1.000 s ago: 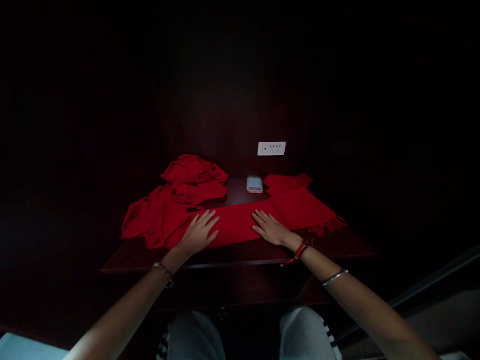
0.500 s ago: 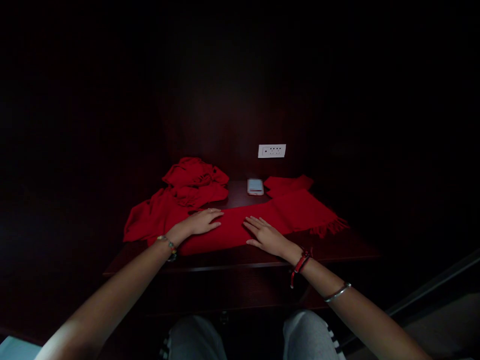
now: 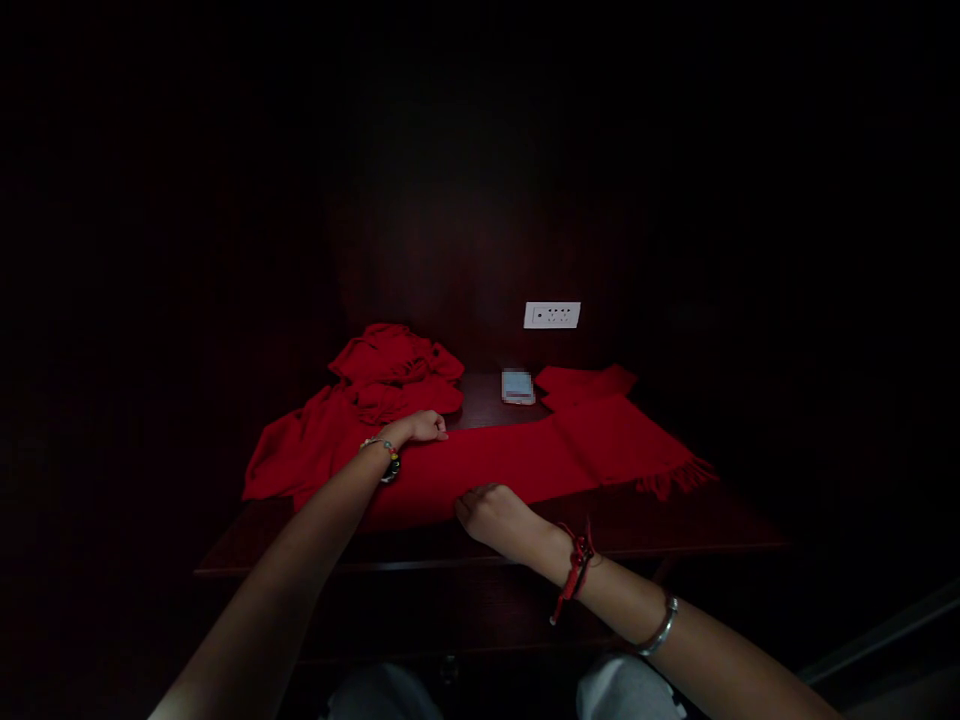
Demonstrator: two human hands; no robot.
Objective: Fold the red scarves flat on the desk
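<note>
A red fringed scarf (image 3: 510,455) lies as a long flat strip across the dark wooden desk, its fringe spread at the right end. My left hand (image 3: 427,427) is closed on the strip's far edge, fingers curled and thumb pressed in. At the near edge, my right hand (image 3: 491,512) has its fingers curled down and closed on the cloth. The fingertips of the right hand are mostly hidden behind its back. To the left, the strip meets a rumpled pile of red cloth (image 3: 397,355), and where one ends and the other begins is unclear.
A phone (image 3: 517,387) with a lit screen lies behind the scarf. More folded red cloth (image 3: 585,382) sits at the back right. A white socket plate (image 3: 552,315) is on the back wall. The desk's front edge (image 3: 420,566) runs just above my knees.
Both hands lay flat with outstretched fingers on the scarf; now their fingers are curled in. The right hand has come nearer to the desk's front edge, and the view has tilted slightly up.
</note>
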